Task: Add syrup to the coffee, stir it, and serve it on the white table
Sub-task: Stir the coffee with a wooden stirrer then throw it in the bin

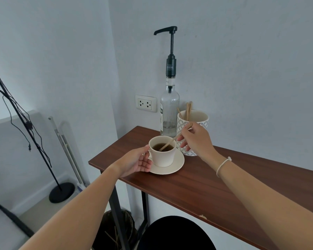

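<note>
A cream coffee cup [163,156] with dark coffee stands on a cream saucer [177,166] near the left end of a brown wooden table [215,192]. My left hand [136,162] holds the cup at its handle side, over the saucer's left rim. My right hand [195,137] pinches a wooden stir stick [172,140] whose lower end dips into the coffee. Behind the cup stands a clear glass syrup bottle [169,112] with a tall black pump, its spout pointing left.
A patterned holder cup [201,120] with several wooden sticks stands behind my right hand. A wall socket [145,103] sits left of the bottle. On the floor at left are a black lamp stand [61,192] and a woven basket [116,230] under the table.
</note>
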Available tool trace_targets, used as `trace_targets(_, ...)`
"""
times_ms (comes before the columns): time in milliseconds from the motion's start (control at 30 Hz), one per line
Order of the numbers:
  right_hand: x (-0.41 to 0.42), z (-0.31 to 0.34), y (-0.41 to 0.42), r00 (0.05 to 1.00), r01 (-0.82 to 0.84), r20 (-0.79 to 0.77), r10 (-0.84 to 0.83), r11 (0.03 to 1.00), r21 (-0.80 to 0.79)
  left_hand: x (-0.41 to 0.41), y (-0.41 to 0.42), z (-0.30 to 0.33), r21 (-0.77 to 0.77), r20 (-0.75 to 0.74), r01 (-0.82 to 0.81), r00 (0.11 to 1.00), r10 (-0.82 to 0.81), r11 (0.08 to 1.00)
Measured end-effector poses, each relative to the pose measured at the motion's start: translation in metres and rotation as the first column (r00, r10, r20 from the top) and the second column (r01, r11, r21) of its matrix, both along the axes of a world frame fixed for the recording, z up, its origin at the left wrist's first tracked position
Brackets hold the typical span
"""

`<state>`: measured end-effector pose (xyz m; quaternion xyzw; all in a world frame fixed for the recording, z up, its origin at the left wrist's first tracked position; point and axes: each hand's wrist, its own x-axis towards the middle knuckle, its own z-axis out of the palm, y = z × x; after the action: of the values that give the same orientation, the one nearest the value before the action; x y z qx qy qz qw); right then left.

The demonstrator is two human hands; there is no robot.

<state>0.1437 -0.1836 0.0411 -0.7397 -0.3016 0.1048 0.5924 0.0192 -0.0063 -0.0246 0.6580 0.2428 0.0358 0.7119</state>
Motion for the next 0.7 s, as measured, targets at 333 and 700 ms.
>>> trace_targets(333, 0.005, -0.001, -0.004, 0.996, 0.042, -0.083, -0.041, 0.999, 0.007, 0.002, -0.001, 0.001, 0.002, -0.004, 0.0, 1.0, 0.0, 1.0)
trace_targets(700, 0.012, 0.0, -0.007, 0.997, 0.049, -0.062, -0.052, 0.997, -0.059, 0.001, -0.001, 0.001, -0.008, -0.003, -0.01, 1.0, 0.01, 1.0)
